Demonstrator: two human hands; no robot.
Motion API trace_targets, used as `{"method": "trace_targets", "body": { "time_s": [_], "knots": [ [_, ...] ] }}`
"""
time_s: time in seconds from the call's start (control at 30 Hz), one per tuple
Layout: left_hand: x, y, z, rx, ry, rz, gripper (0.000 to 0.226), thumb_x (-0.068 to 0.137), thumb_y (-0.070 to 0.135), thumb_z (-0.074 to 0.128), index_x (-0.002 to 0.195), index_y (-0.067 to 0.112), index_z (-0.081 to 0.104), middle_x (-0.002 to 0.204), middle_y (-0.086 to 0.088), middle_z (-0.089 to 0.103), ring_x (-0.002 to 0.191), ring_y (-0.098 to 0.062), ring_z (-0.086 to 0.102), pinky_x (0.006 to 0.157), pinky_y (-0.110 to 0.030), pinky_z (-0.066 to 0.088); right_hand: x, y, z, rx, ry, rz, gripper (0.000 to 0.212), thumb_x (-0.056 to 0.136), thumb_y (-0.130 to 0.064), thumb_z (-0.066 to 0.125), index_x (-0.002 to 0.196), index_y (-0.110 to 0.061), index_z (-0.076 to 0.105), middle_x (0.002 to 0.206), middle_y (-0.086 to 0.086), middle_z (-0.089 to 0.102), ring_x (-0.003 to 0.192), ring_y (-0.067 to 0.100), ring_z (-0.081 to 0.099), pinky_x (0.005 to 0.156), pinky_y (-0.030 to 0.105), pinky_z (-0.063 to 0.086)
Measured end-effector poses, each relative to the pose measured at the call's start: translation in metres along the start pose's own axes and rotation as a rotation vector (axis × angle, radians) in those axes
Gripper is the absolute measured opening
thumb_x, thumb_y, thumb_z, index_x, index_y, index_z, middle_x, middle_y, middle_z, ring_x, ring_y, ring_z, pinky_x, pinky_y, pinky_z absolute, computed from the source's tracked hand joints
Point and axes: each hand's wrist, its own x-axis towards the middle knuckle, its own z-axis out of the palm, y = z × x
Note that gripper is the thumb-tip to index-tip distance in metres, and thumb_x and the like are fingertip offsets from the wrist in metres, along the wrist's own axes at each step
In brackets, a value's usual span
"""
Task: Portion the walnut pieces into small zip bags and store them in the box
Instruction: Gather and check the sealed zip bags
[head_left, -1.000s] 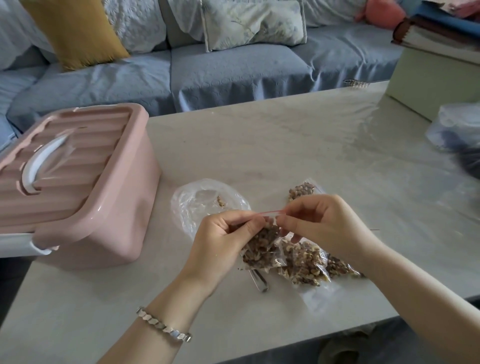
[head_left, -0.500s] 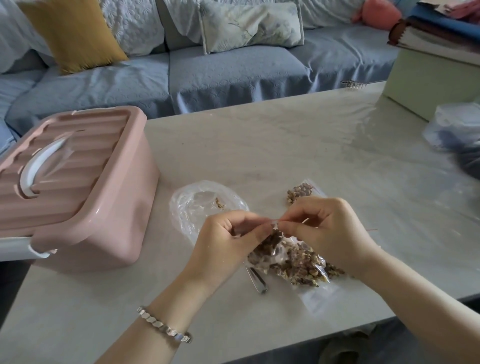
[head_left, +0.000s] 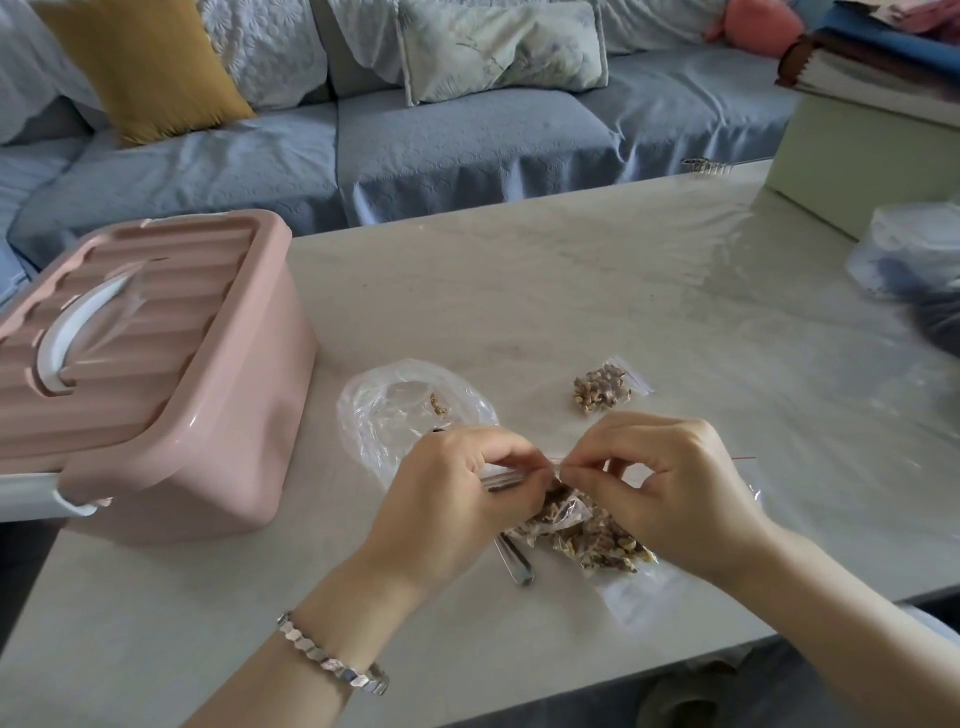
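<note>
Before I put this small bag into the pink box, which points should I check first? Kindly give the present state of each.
1. Grip on the zip bag: ok; left hand and right hand pinch its top strip.
2. Zip closed along the whole strip: cannot tell; the hands cover it.
3. Pink box open: not ok; its lid is on.
4. Second filled bag at hand: ok; it lies on the table beyond the hands.
5. Large clear bag emptied: not ok; a few walnut pieces are inside.
</note>
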Motion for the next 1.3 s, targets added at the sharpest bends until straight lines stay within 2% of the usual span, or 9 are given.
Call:
{"method": "trace_targets", "body": {
  "time_s": [0.3,0.47,0.6,0.73,0.83,0.97,1.07,1.2,1.3],
  "knots": [
    [-0.006,-0.014,-0.009,0.058,0.036,-0.009,0.014,0.072,0.035,0.064,0.084,0.028,0.069,0.077,0.019,0.068,0.079,-0.003,0.064,0.072,-0.019,0.048,-0.011,0.008,-0.008,-0.029,0.051,0.009,0.005,0.069,-0.007,0.07,0.068,-0.01,0.073,0.066,-0.011,0.064,0.062,-0.001,0.058,0.056,0.007,0.044],
    [-0.009,-0.015,-0.011,0.084,0.087,-0.086,0.016,0.069,0.046,0.071,0.068,0.03,0.071,0.073,0.018,0.068,0.074,0.0,0.063,0.067,-0.012,0.044,-0.012,0.008,-0.006,-0.022,0.058,0.018,0.005,0.07,-0.007,0.07,0.069,-0.01,0.074,0.067,-0.012,0.064,0.064,0.001,0.06,0.059,0.006,0.044],
    [-0.01,-0.016,-0.011,0.171,0.131,-0.079,0.011,0.072,0.04,0.069,0.067,0.031,0.068,0.071,0.018,0.067,0.073,0.003,0.062,0.064,-0.007,0.04,-0.009,0.01,-0.004,-0.002,0.027,0.126,0.021,0.076,-0.01,0.07,0.068,-0.029,0.066,0.068,-0.018,0.062,0.066,0.002,0.059,0.059,0.004,0.041],
    [-0.014,-0.013,-0.004,0.266,0.111,0.004,0.005,0.081,0.029,0.067,0.077,0.028,0.068,0.076,0.015,0.068,0.076,0.001,0.062,0.067,-0.012,0.044,-0.001,-0.002,0.009,-0.164,-0.113,0.136,0.005,0.081,-0.024,0.063,0.082,-0.023,0.067,0.083,-0.012,0.062,0.078,0.006,0.056,0.066,0.02,0.048],
    [-0.018,-0.008,-0.002,0.156,0.086,0.003,0.008,0.085,0.023,0.064,0.078,0.025,0.068,0.082,0.021,0.068,0.078,0.007,0.063,0.065,-0.008,0.044,0.005,-0.008,0.017,-0.12,-0.135,0.091,0.018,0.081,-0.032,0.057,0.082,-0.02,0.071,0.077,-0.01,0.062,0.072,0.007,0.056,0.062,0.028,0.05],
    [-0.023,-0.009,-0.002,0.054,0.172,-0.072,0.018,0.086,0.011,0.063,0.074,0.024,0.062,0.074,0.016,0.067,0.069,0.003,0.062,0.061,-0.005,0.04,0.007,-0.004,0.025,-0.182,-0.155,0.052,0.039,0.084,-0.049,0.04,0.082,-0.021,0.066,0.074,-0.01,0.058,0.07,0.002,0.043,0.052,0.009,0.038],
    [-0.024,-0.011,0.0,0.027,0.213,-0.1,0.022,0.086,0.011,0.063,0.071,0.027,0.061,0.07,0.01,0.068,0.062,-0.005,0.06,0.058,-0.01,0.041,0.003,0.003,0.028,-0.205,-0.136,0.024,0.039,0.084,-0.051,0.041,0.075,-0.018,0.06,0.069,-0.013,0.048,0.067,0.0,0.037,0.056,0.007,0.038],
    [-0.025,-0.015,0.002,-0.022,0.212,-0.104,0.015,0.086,0.014,0.062,0.074,0.023,0.063,0.069,-0.003,0.068,0.066,-0.028,0.06,0.062,-0.033,0.046,0.0,0.011,0.021,-0.128,-0.057,0.064,0.045,0.073,-0.059,0.057,0.059,-0.016,0.055,0.056,-0.014,0.042,0.057,0.009,0.043,0.05,0.019,0.037],
    [-0.025,-0.016,0.002,-0.008,0.198,-0.103,0.015,0.085,0.013,0.063,0.074,0.022,0.063,0.067,-0.003,0.067,0.063,-0.026,0.059,0.06,-0.03,0.044,0.001,0.012,0.019,-0.152,-0.031,0.108,0.054,0.069,-0.07,0.053,0.049,-0.021,0.045,0.048,-0.013,0.037,0.047,0.013,0.04,0.042,0.026,0.035]
  ]
}}
